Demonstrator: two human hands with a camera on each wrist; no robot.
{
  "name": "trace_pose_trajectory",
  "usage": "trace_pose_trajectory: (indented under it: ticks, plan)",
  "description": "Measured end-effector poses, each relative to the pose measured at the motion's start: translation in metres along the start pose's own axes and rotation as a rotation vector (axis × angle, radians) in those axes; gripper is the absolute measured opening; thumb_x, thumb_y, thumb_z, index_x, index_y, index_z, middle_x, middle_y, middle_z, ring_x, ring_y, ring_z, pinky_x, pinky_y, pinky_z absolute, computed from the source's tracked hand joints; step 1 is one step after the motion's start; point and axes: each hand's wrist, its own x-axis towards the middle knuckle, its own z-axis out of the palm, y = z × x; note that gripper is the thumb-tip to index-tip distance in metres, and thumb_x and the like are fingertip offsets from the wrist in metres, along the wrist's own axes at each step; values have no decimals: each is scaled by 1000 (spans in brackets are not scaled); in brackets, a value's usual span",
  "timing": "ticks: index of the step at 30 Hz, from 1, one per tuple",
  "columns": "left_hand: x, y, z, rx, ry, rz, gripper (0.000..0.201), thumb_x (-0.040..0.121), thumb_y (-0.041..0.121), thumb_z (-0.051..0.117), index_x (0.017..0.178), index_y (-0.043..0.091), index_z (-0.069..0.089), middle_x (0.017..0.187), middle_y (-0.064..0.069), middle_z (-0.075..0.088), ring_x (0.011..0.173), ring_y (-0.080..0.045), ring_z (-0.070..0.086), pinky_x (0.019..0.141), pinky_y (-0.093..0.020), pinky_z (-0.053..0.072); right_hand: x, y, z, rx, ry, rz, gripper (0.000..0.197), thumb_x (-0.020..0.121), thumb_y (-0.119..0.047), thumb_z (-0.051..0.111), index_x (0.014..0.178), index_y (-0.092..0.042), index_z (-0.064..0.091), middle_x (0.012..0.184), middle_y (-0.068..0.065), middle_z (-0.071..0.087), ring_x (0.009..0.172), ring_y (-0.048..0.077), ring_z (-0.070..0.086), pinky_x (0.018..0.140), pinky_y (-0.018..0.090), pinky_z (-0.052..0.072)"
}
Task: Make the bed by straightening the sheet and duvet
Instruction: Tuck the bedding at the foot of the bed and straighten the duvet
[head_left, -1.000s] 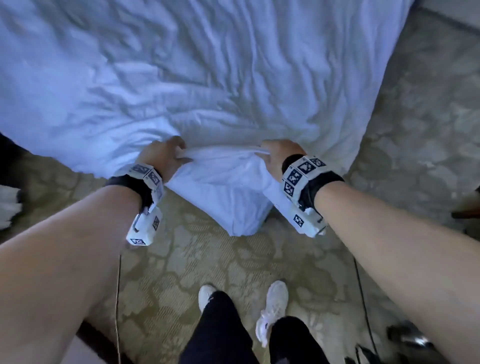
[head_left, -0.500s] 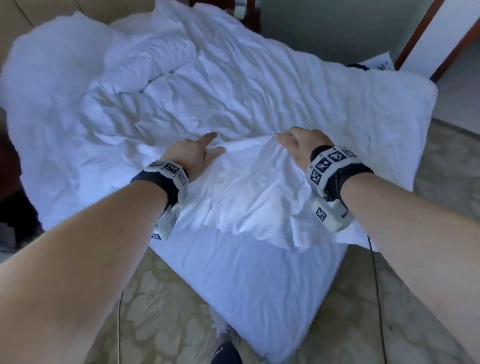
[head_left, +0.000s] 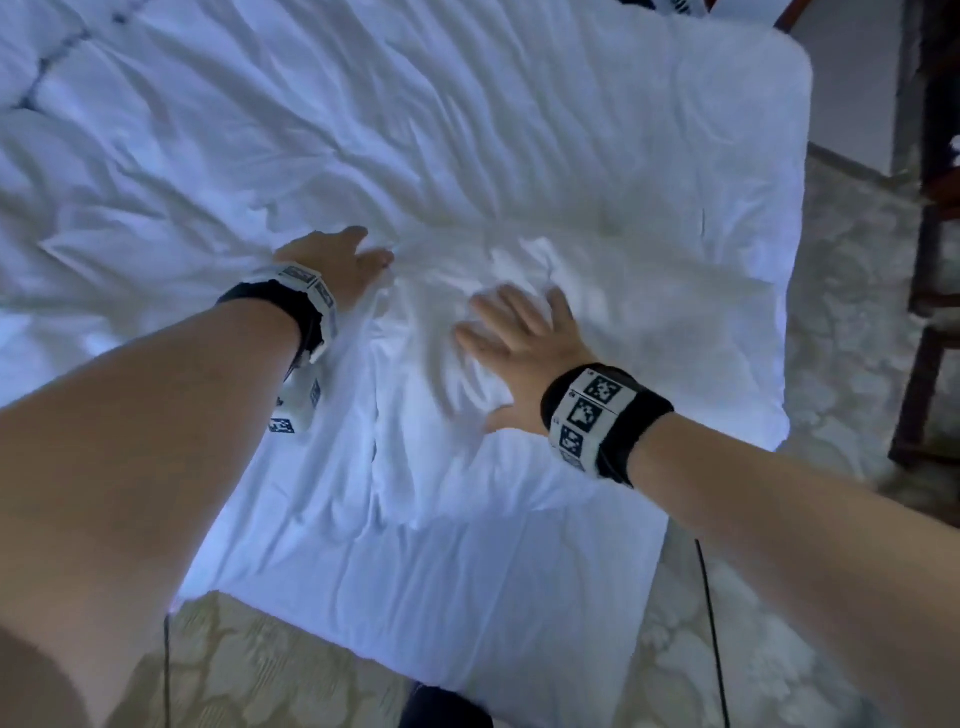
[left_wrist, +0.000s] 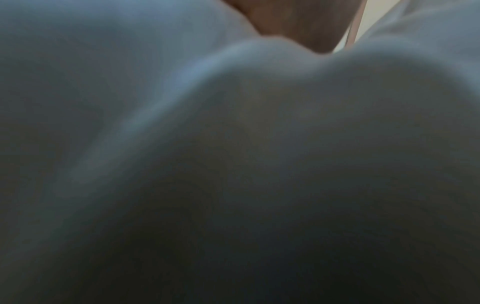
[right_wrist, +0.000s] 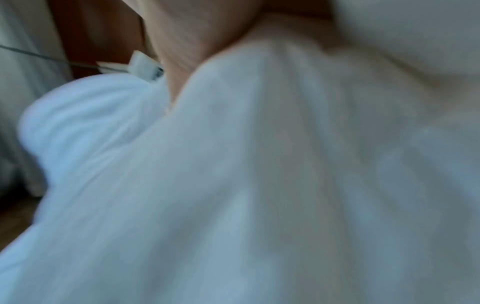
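Observation:
A white, wrinkled duvet (head_left: 467, 130) covers the bed, with its near corner spread over the mattress corner (head_left: 441, 597). My left hand (head_left: 343, 260) lies flat on the duvet with straight fingers, left of a fold. My right hand (head_left: 519, 338) rests palm down with fingers spread on the creased cloth beside it. Neither hand holds any cloth. The left wrist view is filled with dim, blurred white fabric (left_wrist: 233, 144). The right wrist view shows blurred white fabric (right_wrist: 259, 185) close under the palm.
Patterned beige carpet (head_left: 270, 665) lies around the bed corner. A dark wooden chair frame (head_left: 930, 312) stands at the right, close to the bed's edge. Thin cables (head_left: 709, 623) hang from both wrists. My dark trouser leg (head_left: 447, 709) shows at the bottom edge.
Both hands have let go of the duvet corner they gripped and lifted. The corner now lies on the bed, and both hands rest flat on it with straightened fingers.

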Motion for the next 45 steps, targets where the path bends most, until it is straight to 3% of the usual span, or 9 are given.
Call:
trace_pose_trajectory:
  ticks: [5,9,14,21,24,28,36,43,45]
  plan:
    - [5,-12,27,-40,-1,15,58,97,56,27,147,26,25,129,-19,55,114,-37,54,91,-42,43,54,29,13,27,-147,156,30,96,-31,42,124,-31,56,137,-1,45,132,25,33,111,53,17]
    - [-13,-12,42,-32,84,138,67,93,59,32,149,27,17,145,-10,36,132,-30,34,105,-46,32,75,34,20,263,-116,229,31,98,-26,39,115,-14,62,128,6,55,117,28,51,104,40,37]
    - [-53,6,56,68,196,344,74,87,68,37,149,29,22,151,-5,25,139,-28,19,113,-46,14,66,28,30,351,-133,145,43,98,-40,35,138,-27,40,153,-7,26,140,19,26,113,50,20]
    - [-134,24,84,141,213,212,76,79,73,43,143,32,31,133,-8,37,125,-31,33,115,-52,8,24,27,33,417,43,83,34,93,-37,47,123,-22,54,145,-6,36,134,19,35,109,44,30]
    - [-166,39,100,158,184,159,83,83,72,36,151,31,10,139,-6,35,132,-30,29,115,-54,4,-6,23,42,426,63,55,48,95,-41,45,139,-24,42,154,-4,24,141,16,24,114,42,24]
    - [-180,63,127,155,50,118,92,80,79,29,148,35,-15,160,1,-1,146,-28,-6,113,-59,-4,-37,19,48,422,34,42,54,97,-42,41,146,-22,31,159,-1,11,146,16,11,117,42,16]
    - [-121,62,146,195,-64,59,81,80,80,17,145,44,-15,159,5,-13,145,-27,-14,110,-64,-4,-97,-8,104,767,307,202,38,96,-32,49,123,-9,59,127,10,51,121,25,43,103,28,30]
    - [-100,54,162,164,-100,103,81,80,81,13,145,44,-17,159,4,-13,145,-28,-13,109,-65,-6,-125,-53,174,1277,150,781,103,82,-53,62,150,-23,-9,158,4,-2,146,21,8,118,38,17]
    - [-96,51,166,141,-100,107,81,80,81,14,145,44,-17,159,4,-12,145,-27,-13,110,-65,-5,-119,-59,180,1481,114,845,113,78,-55,65,147,-26,-19,159,1,0,146,19,11,116,35,18]
